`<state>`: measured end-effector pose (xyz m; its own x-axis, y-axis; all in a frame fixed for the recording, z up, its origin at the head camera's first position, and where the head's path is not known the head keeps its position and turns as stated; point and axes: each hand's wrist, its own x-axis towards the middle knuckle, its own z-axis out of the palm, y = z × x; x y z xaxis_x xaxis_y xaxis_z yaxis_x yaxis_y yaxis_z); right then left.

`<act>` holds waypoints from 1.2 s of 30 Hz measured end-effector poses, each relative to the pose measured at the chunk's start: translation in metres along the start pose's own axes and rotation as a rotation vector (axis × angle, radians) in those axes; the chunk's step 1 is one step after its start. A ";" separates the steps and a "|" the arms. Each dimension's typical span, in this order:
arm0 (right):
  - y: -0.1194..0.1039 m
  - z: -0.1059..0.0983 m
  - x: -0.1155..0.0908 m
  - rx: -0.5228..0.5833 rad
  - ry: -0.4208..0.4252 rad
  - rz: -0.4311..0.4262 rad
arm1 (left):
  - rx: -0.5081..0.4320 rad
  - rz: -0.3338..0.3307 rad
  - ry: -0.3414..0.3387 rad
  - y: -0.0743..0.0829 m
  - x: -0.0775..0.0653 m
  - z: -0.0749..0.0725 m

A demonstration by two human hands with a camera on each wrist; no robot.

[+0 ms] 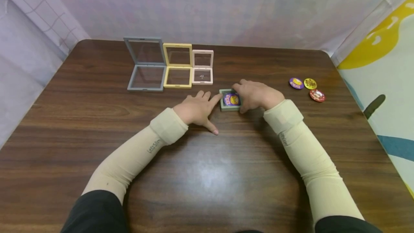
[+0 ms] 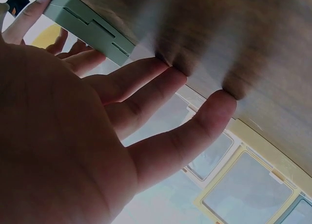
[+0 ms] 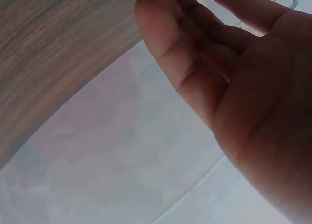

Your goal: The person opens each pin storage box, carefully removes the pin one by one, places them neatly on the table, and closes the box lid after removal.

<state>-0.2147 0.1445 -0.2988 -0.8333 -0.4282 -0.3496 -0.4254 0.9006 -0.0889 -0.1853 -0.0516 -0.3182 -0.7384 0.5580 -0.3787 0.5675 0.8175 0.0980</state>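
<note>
A small green frame case (image 1: 230, 108) with a purple and yellow round badge (image 1: 231, 99) visible inside it lies on the table between my hands. My right hand (image 1: 257, 95) grips the case from its right side, thumb at the near edge and fingers at the far edge. My left hand (image 1: 198, 109) is spread out to the left, its index fingertip touching the case's left rim. In the left wrist view the green case (image 2: 90, 29) shows its hinged side edge, beyond the left hand's straight fingers. The right wrist view shows only a sliver of the case.
Behind the left hand, grey-blue (image 1: 147, 77), yellow (image 1: 178, 77) and pale pink (image 1: 202, 76) frame cases stand side by side with lids raised. At right lie purple (image 1: 296, 83), yellow (image 1: 310, 83) and red (image 1: 317, 95) round badges. A curtain hangs behind the wooden table (image 1: 207, 175).
</note>
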 end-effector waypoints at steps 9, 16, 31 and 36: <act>-0.001 -0.004 -0.004 0.058 0.029 -0.038 | -0.008 -0.013 0.007 -0.001 0.000 0.001; -0.002 -0.008 -0.009 0.111 0.083 -0.080 | -0.010 -0.022 -0.004 -0.001 0.000 0.002; -0.013 -0.015 -0.011 0.178 0.194 -0.178 | 0.047 -0.017 -0.025 -0.001 0.002 0.002; -0.016 -0.014 -0.009 0.194 0.190 -0.180 | 0.066 -0.020 -0.039 0.000 0.002 0.001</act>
<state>-0.2049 0.1329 -0.2815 -0.8098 -0.5713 -0.1334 -0.5116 0.7990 -0.3160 -0.1866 -0.0507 -0.3205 -0.7359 0.5345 -0.4156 0.5763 0.8167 0.0298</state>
